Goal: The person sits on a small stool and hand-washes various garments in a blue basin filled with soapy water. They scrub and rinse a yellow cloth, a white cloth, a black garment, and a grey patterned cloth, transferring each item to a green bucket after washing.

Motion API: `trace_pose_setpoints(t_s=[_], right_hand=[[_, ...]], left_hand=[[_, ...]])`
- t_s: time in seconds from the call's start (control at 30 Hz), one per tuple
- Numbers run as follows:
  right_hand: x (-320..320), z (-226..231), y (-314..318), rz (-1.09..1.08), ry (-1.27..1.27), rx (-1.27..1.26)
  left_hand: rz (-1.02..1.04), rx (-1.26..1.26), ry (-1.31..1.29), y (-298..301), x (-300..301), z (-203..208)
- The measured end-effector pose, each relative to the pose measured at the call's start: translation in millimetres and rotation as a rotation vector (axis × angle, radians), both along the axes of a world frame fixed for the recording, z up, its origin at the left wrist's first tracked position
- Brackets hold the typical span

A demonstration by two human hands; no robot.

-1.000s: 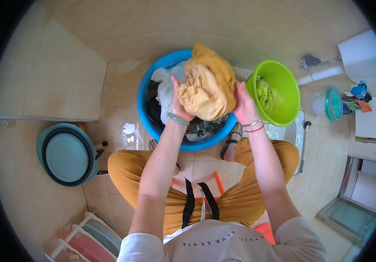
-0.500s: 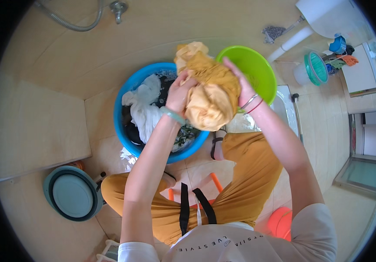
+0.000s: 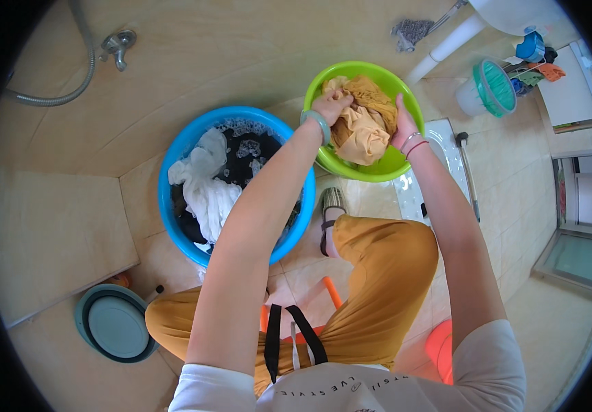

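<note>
A bundled garment in mustard and pale peach (image 3: 365, 130) sits down inside the lime-green basin (image 3: 362, 172). On its left side my left hand (image 3: 332, 108), with a pale green bangle at the wrist, grips the cloth. From the right my right hand (image 3: 404, 123) presses against the bundle, its fingers partly hidden between cloth and basin wall. To the left stands a blue tub (image 3: 170, 223) of dark, sudsy water. White cloth (image 3: 210, 196) lies in it among darker clothes.
A white squat toilet pan (image 3: 440, 147) is set in the floor behind the basin. A lined bin (image 3: 492, 89) stands at the far right. Grey-green folding basins (image 3: 117, 326) lean at the left wall, below a tap (image 3: 119, 44) and hose. An orange stool (image 3: 332, 293) is under me.
Both hands have carried the garment bundle rightward and lowered it from above the tubs into the green basin. The dark water in the blue tub shows more now.
</note>
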State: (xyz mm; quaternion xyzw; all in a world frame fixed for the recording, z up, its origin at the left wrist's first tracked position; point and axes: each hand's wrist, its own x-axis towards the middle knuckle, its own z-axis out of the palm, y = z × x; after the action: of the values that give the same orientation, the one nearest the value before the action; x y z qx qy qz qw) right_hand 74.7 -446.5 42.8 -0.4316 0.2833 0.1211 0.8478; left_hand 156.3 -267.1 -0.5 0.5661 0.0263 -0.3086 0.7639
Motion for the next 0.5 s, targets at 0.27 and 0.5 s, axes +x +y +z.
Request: trace_pose_setpoints(t_s=[0.27,0.5], right_hand=[[3.6,-32.4,-22.0,0.064,0.234,-0.833],[48.1,8.3,112.1,0.257,-0.395,-1.053]], left_hand=[[-0.195,0.097,0.08,27.0,-19.7,53.2],[0.33,0.407,-0.331,122.7,-49.0,-3.7]])
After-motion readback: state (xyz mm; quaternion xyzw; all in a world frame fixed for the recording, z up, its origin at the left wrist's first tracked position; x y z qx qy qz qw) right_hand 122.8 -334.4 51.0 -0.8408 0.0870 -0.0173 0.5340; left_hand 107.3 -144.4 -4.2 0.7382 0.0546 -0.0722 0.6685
